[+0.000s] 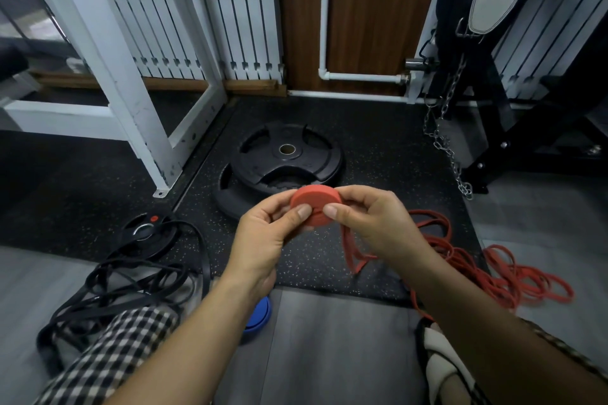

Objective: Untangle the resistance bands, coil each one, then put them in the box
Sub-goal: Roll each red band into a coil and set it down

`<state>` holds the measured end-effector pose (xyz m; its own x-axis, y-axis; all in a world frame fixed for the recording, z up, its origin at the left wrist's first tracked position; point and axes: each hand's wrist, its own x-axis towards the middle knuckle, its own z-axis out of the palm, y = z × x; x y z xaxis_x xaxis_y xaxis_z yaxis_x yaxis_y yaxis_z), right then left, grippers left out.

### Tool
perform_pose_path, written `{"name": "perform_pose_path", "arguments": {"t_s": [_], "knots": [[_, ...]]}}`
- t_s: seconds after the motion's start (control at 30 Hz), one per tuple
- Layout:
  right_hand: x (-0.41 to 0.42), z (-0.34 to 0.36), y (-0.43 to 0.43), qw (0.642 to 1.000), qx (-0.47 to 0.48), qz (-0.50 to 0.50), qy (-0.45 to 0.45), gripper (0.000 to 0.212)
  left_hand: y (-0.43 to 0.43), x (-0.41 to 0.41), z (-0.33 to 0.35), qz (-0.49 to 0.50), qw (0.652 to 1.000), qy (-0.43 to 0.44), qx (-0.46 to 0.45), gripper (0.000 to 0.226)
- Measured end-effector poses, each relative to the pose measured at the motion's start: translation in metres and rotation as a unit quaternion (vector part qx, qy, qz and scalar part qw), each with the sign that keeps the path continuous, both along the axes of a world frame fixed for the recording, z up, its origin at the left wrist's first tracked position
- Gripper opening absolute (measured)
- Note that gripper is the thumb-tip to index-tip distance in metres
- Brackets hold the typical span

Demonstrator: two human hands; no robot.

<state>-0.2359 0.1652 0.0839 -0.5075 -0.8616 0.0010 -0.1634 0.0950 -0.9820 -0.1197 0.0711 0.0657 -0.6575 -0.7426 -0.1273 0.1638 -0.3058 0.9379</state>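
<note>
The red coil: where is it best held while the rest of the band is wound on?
Pinch the red coil across its flat faces from both sides, as the left hand and right hand do now; its disc shape unravels if squeezed at the rim, where the loose tail leaves.

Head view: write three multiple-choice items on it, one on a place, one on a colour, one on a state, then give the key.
1. Where does the loose black band pile lie?
A. on the floor to the person's left
B. on the weight plates
C. hung on the white rack

2. What colour is the coil held in both hands?
A. blue
B. red
C. black

3. How is the red band's tail?
A. fully wound in
B. cut off
C. hanging loose below the coil

Key: 1 A, it sprawls beside the checked trouser leg; 2 B, left hand and right hand pinch a red disc; 3 C, a strand dangles under the right hand.
</note>
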Motion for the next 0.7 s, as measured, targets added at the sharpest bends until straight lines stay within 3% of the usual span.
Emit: {"name": "perform_pose_path", "arguments": {"t_s": [0.07,0.17,0.23,0.43,0.57,0.7], "knots": [[-0.004,0.002,0.003,0.996,0.034,0.010,0.084,0.012,-0.006,0.003,0.000,-0.036,0.996,-0.045,-0.067,0.023],[-0.008,0.000,0.008,0.956,0.110,0.025,0.269,0.004,-0.017,0.008,0.001,-0.096,0.946,-0.145,-0.273,0.033],[-0.005,-0.002,0.009,0.944,0.123,0.053,0.301,0.009,-0.017,0.008,0.001,-0.122,0.931,-0.156,-0.307,0.036],[-0.009,0.004,0.005,0.996,0.033,0.013,0.078,0.017,-0.014,0.005,0.004,-0.028,0.980,-0.074,-0.182,0.025],[-0.005,0.001,0.002,1.000,0.019,0.013,0.007,0.019,-0.009,0.003,0.006,0.013,0.997,-0.007,-0.080,0.022],[0.000,0.000,-0.001,1.000,-0.007,0.002,-0.022,0.017,-0.008,0.002,0.001,-0.010,0.999,0.000,-0.031,0.023]]}}
